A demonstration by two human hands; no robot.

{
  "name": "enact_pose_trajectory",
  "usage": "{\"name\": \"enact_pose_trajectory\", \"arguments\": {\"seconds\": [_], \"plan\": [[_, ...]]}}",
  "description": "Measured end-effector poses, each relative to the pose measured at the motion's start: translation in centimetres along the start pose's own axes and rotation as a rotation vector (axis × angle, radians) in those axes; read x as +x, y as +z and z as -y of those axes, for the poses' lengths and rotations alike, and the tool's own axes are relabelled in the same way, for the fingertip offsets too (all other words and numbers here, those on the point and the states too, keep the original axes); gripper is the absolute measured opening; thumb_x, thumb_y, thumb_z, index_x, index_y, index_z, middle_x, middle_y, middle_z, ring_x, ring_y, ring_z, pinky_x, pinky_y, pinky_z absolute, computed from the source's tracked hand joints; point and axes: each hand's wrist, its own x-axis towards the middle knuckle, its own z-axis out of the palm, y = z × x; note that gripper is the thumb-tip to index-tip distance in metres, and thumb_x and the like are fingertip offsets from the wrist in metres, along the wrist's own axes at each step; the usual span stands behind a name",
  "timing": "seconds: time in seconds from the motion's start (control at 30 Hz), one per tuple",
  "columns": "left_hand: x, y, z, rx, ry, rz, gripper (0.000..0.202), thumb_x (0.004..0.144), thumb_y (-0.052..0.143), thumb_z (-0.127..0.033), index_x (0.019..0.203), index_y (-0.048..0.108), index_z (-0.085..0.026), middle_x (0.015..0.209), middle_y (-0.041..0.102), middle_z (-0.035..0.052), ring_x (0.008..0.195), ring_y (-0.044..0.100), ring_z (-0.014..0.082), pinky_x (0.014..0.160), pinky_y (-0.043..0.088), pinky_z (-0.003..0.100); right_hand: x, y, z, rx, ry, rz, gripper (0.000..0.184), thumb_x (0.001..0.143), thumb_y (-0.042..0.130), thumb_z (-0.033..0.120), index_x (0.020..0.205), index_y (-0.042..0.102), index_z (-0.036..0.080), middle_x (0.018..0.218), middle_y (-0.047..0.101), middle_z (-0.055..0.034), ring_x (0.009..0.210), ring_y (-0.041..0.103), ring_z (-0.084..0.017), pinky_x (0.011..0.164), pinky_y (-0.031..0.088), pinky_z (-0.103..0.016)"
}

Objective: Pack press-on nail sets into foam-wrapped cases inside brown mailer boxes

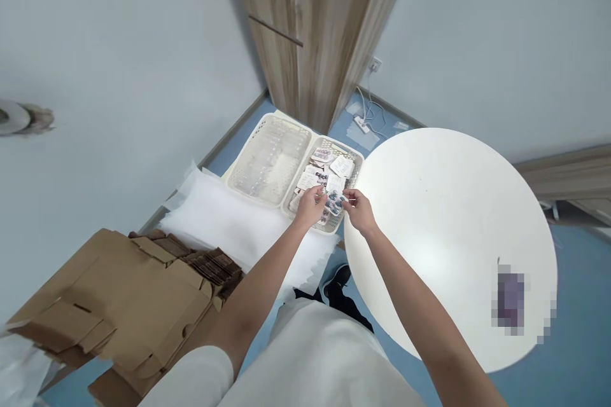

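Over the right-hand white basket (338, 227), both my hands are at a small printed card (335, 202) with a dark blue and purple pattern. My right hand (360, 211) pinches its right edge between thumb and fingers. On the other side my left hand (310, 206) has its fingers closed at the card's left edge. Beneath and beyond the hands, the basket contains several more cards, among them a white card (342, 166) with faint writing and a card with a purplish print (323, 154). Fingers partly cover the card's edges.
A second white basket (238, 159) with clear plastic inside adjoins on the left. White foam sheets (214, 206) and flattened cardboard boxes (138, 292) lie nearer. At right stands a round white table (429, 203) bearing a blurred purple item. A wooden cabinet (315, 32) and power strip (361, 124) are behind.
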Motion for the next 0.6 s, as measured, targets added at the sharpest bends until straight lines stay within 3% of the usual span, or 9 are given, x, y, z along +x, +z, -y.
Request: {"name": "enact_pose_trajectory", "arguments": {"seconds": [0.17,0.37,0.6], "plan": [[-2.8,2.6,-2.8,-0.132,0.040,0.256,0.031,0.078,0.047,-0.031,0.104,0.057,-0.017,0.090,0.061,0.0048,0.074,0.055,0.0127,0.072,0.044,0.026,-5.2,-5.2,-0.6,0.185,0.022,0.055,0.034,0.065,0.060,0.031,0.096,0.054,0.018,0.080,0.060,-0.0028,0.072,0.056,-0.013,0.069,0.045,-0.031],[-9.8,8.8,-6.1,-0.196,-0.008,0.632,0.021,0.073,0.055,-0.032,0.085,0.063,-0.016,0.079,0.063,0.0049,0.073,0.056,0.0142,0.070,0.045,0.027,-13.1,-12.4,-4.2,0.322,0.106,0.063,0.043,0.062,0.065,0.033,0.101,0.052,0.019,0.081,0.064,-0.0043,0.070,0.060,-0.015,0.065,0.046,-0.031],[-18.1,15.9,-8.3,-0.330,-0.272,0.684,0.025,0.068,0.061,-0.037,0.080,0.058,-0.015,0.081,0.062,0.0046,0.070,0.059,0.0122,0.066,0.044,0.025,-22.9,-19.5,-11.2,0.378,0.137,-0.143,0.037,0.069,0.057,0.041,0.100,0.056,0.020,0.092,0.062,-0.0067,0.075,0.059,-0.015,0.070,0.046,-0.032]]}}
